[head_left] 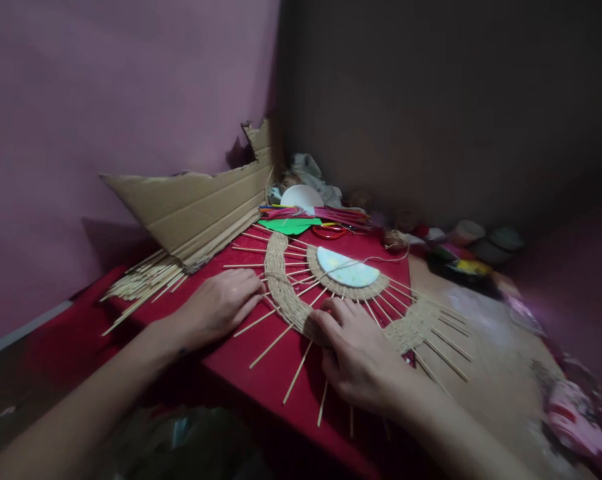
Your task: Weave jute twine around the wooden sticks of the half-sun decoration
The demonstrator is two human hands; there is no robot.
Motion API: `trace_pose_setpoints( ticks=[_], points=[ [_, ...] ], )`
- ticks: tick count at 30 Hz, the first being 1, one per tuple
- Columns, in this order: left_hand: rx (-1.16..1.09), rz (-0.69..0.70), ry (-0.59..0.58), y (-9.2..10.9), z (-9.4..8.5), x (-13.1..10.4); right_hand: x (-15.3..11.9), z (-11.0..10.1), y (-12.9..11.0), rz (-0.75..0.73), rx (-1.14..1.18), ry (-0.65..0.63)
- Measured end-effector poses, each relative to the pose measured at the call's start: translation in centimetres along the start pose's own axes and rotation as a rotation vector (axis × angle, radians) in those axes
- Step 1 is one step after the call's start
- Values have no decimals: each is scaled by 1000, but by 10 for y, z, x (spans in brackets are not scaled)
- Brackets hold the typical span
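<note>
The woven fan (pixel 282 283) lies on red cloth (pixel 265 383); the left hand (pixel 227 300) rests at nine o'clock, the right hand (pixel 358 353) at six, fingers curled (pinching or not, I cannot tell). Best to press rows snug, keeping sticks (pixel 297 372) evenly splayed.

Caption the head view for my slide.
Left hand and right hand at a half-round weaving with spread sticks, red cloth beneath.
</note>
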State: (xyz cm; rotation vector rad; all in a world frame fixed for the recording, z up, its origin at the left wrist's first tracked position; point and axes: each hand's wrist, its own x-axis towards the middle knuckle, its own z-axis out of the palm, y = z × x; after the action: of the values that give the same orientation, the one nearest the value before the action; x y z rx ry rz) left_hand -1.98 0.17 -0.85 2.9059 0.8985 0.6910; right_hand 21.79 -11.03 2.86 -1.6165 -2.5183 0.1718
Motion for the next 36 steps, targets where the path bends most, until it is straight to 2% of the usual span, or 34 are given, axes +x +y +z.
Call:
trace_pose_setpoints(
  ticks=[6, 15, 19, 21, 23, 25, 31, 36],
  points=[
    [36, -17, 7, 14, 5, 1, 5, -12, 10, -34, 9, -73],
    [-54, -3, 6, 45, 14, 4, -25, -23, 41, -38, 128, -112],
    [-156, -20, -45, 42, 8, 1, -32, -22, 46, -66, 258, -29],
    [-181, -30, -55, 38, 6, -1, -34, -21, 49, -33, 317, 81],
    [-201, -36, -42, 35, 6, -3, -35, -18, 54, 40, 293, 206],
    [-216, -36, -29, 33, 7, -4, -36, -11, 58, 103, 178, 247],
    [-217, -35, 6, 33, 11, -2, -35, 8, 60, 142, -127, -46],
    [-231, 1, 105, 32, 9, -1, -34, 8, 59, 109, -158, -56]
  ],
)
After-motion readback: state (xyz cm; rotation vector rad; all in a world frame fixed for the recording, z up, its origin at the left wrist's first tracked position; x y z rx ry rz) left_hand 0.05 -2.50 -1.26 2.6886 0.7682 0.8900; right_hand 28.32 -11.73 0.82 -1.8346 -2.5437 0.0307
